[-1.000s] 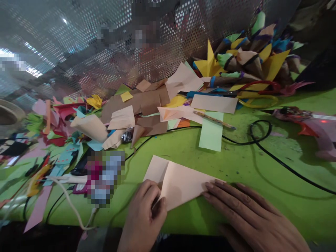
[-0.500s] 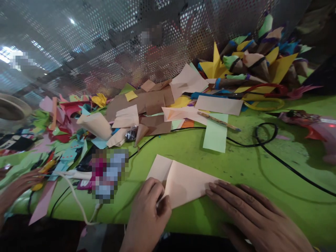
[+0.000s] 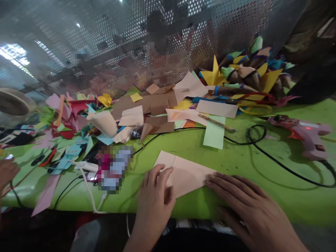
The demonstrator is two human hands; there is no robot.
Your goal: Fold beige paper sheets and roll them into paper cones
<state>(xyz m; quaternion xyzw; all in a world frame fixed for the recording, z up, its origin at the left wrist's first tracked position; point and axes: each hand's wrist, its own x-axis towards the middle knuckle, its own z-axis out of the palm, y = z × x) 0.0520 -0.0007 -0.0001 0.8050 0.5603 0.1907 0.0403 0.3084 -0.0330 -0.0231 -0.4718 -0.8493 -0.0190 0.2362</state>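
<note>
A pale pink sheet of paper (image 3: 190,175) lies on the green table in front of me, folded to a pointed shape with its tip to the right. A crease runs near its left end. My left hand (image 3: 156,201) is on the paper's left part, fingers bent and apart, with no edge pinched between them. Flat across the right tip rests my right hand (image 3: 252,206), its fingers stretched out and covering that end.
Behind the paper are a pencil (image 3: 216,122), a light green strip (image 3: 214,134) and heaped paper scraps. A pink glue gun (image 3: 307,134) with a looping black cable lies to the right. Rolled paper cones (image 3: 246,71) are piled at the back. Another person's hand (image 3: 9,173) shows at the far left.
My left fingers have loosened from the raised fold, which now lies flatter. My right hand stays on the tip. The other person's hand has drawn away to the left; the view has shifted slightly.
</note>
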